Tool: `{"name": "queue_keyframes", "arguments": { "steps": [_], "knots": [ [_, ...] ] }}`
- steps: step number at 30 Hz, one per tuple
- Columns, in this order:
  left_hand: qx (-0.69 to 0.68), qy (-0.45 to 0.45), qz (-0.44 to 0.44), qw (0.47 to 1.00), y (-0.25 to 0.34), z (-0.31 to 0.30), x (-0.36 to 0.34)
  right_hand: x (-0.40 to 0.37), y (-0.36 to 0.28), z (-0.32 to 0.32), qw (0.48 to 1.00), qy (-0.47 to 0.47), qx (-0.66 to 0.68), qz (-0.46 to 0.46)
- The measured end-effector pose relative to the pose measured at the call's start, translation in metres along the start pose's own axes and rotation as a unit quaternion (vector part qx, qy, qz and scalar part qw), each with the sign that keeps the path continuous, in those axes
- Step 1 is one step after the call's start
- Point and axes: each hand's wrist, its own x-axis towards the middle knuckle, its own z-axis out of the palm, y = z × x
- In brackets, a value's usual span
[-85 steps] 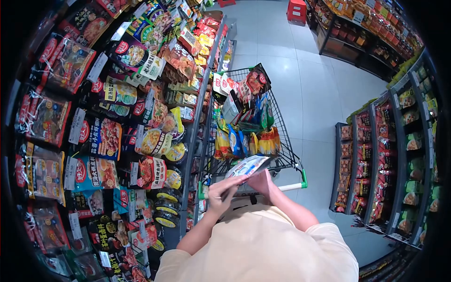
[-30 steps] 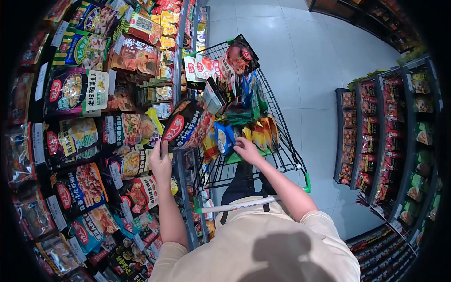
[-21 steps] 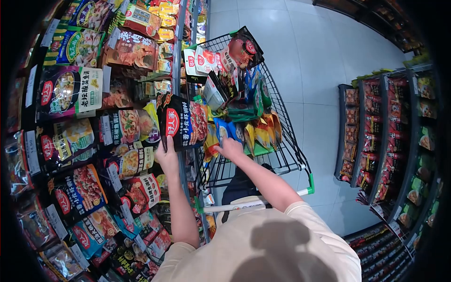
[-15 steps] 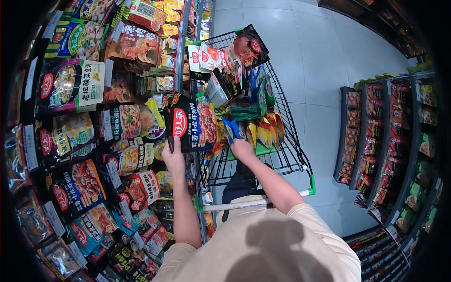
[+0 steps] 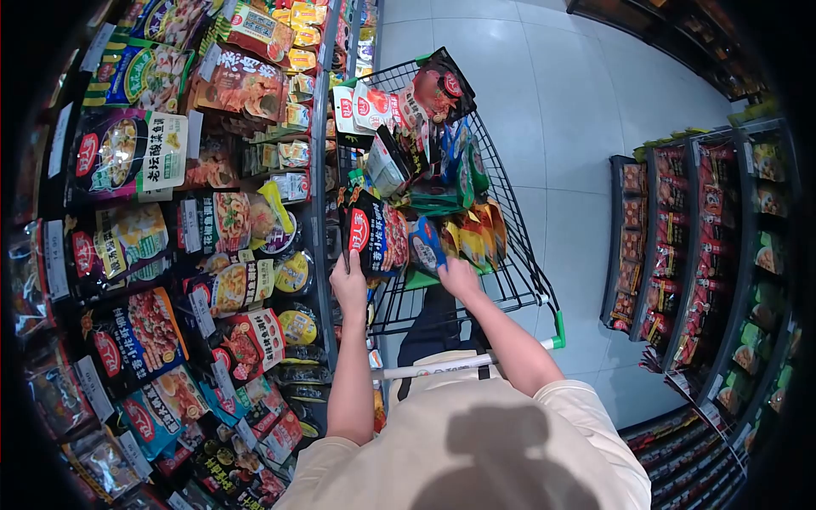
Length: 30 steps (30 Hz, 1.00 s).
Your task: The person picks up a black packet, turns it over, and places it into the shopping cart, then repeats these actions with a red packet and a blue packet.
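Observation:
My left hand [image 5: 348, 285] is closed on the lower left edge of a black seasoning packet [image 5: 391, 238] with a red label and a food picture. The packet is over the near left part of a wire shopping cart [image 5: 531, 268]. In my right hand [image 5: 460, 280] is the lower edge of a blue packet [image 5: 426, 245], right beside the black one. Yellow-orange packets [image 5: 476, 234] lie in the cart just beyond that hand. Farther in are green packets [image 5: 470, 174], white-topped packets [image 5: 357, 110] and a dark packet [image 5: 438, 89].
Shelves on the left hold rows of seasoning packets [image 5: 127, 157] with price tags, close to the cart's side. The cart's white handle [image 5: 438, 368] crosses in front of my body. Grey tiled floor [image 5: 578, 102] runs to the right, where more stocked shelves [image 5: 671, 246] stand.
My left hand has brought the black packet rightward, away from the shelf and over the cart. My right hand has shifted slightly right and down, and the blue packet now shows more of its face.

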Motion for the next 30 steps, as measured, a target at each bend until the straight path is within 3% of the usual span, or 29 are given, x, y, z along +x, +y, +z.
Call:
{"name": "queue_keyframes", "arguments": {
  "steps": [5,6,7,9,13,15,18,20,23,24,30],
  "knots": [
    [-0.021,-0.038,-0.022,0.999,-0.001,0.023,-0.012,-0.016,0.001,0.01,0.991,0.003,0.056,-0.124],
    [-0.019,-0.049,-0.018,0.998,0.009,0.03,-0.018,-0.012,0.0,0.013,0.99,-0.056,0.07,-0.111],
    [-0.016,-0.059,-0.015,0.998,0.015,0.035,-0.024,-0.012,-0.001,0.02,0.99,-0.056,0.07,-0.112],
    [0.014,-0.091,0.004,0.996,0.013,0.045,-0.028,-0.014,-0.004,0.031,0.985,0.038,0.069,-0.152],
    [-0.026,-0.066,-0.014,0.997,0.01,0.041,-0.03,-0.01,0.006,0.034,0.994,-0.025,0.033,-0.1],
    [-0.036,-0.067,-0.047,0.996,-0.003,0.032,-0.024,-0.006,0.007,0.037,0.992,-0.009,-0.002,-0.125],
    [-0.046,-0.055,-0.051,0.996,-0.022,0.026,-0.015,0.008,0.003,0.043,0.996,-0.065,0.045,-0.048],
    [-0.037,-0.06,-0.051,0.996,-0.021,0.025,-0.014,0.022,0.012,0.064,0.993,0.021,0.091,-0.076],
    [-0.014,-0.049,-0.021,0.998,-0.022,0.031,-0.016,0.034,0.014,0.067,0.998,-0.003,0.019,-0.064],
    [-0.016,-0.043,-0.017,0.999,-0.021,0.033,-0.016,0.032,0.01,0.063,0.997,0.045,0.018,-0.057],
    [-0.023,-0.042,-0.012,0.999,-0.02,0.048,-0.003,0.017,0.013,0.022,0.995,0.079,-0.042,-0.033]
  ]
}}
